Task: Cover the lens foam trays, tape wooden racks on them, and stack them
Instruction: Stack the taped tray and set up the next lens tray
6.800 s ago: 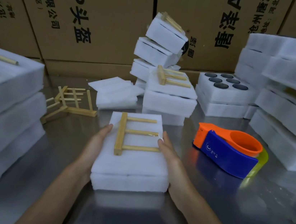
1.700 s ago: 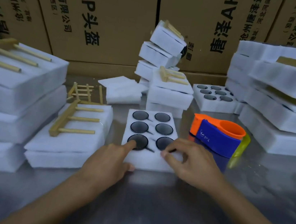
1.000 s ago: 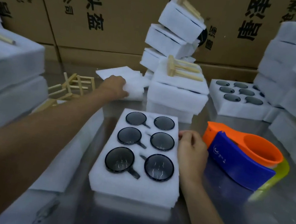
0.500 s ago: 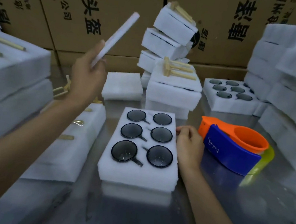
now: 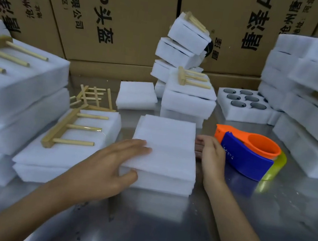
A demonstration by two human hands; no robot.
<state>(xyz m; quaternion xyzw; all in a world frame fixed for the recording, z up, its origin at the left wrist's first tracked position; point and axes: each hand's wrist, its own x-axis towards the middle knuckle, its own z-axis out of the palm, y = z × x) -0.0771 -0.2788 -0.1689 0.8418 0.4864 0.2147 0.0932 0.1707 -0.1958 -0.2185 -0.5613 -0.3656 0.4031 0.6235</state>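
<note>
Looks like a packing or warehouse bench: printed cardboard cartons (image 5: 114, 19) are stacked across the top of the frame, white foam trays (image 5: 315, 112) are piled left and right, and a tape dispenser (image 5: 247, 152) is parked on a steel tabletop (image 5: 261, 225).

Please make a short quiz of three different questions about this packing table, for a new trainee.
1. True or false: the flat white foam cover sheet lies on the tray in front of the person.
2. Which hand rests fingers on top of that sheet? A) left hand B) right hand
3. Fill in: the orange and blue tape dispenser stands on the person's ____ side of the covered tray.

Key: 1 true; 2 A; 3 right. The right hand touches only the tray's side edge. No wooden rack is on this tray yet; loose bamboo-coloured wooden racks lie behind.
</note>
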